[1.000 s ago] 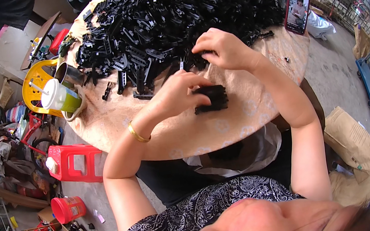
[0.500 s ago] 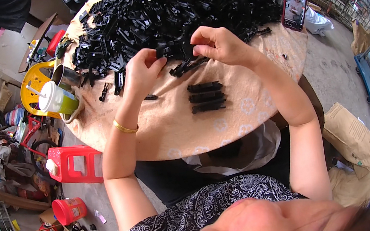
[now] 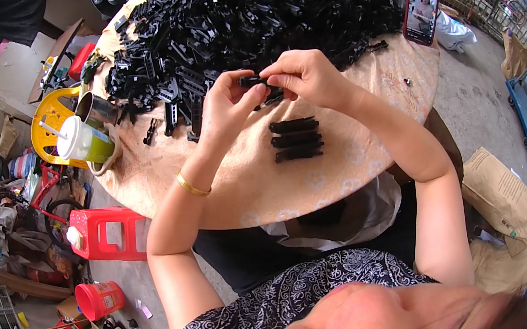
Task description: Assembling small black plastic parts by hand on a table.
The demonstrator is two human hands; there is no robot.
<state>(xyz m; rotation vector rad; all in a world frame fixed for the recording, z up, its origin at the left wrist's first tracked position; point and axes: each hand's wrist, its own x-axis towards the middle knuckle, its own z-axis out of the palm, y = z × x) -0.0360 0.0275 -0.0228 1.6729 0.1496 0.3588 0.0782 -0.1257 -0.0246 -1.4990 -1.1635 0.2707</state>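
Note:
Between my two hands, over the near edge of the pile, is a small black plastic part (image 3: 253, 81). My left hand (image 3: 231, 103) pinches it from the left, thumb and fingers closed. My right hand (image 3: 302, 76) is closed on its right end, fingertips almost touching those of the left. The part's exact shape is mostly hidden by my fingers. Just nearer to me, three narrow black plastic pieces (image 3: 296, 139) lie in a neat row on the cloth. Behind my hands rises a large heap of similar black plastic parts (image 3: 253, 14).
A peach cloth (image 3: 227, 198) covers the round table. At the left edge are a lidded cup with a straw (image 3: 82, 141) and a metal cup (image 3: 95, 108). A phone (image 3: 420, 9) stands at the right. A red jug (image 3: 109, 234) and red bucket (image 3: 100, 299) are below left.
My hands have come together, the left moving right and slightly nearer, and now meet at the black part. The three pieces in the row stay put.

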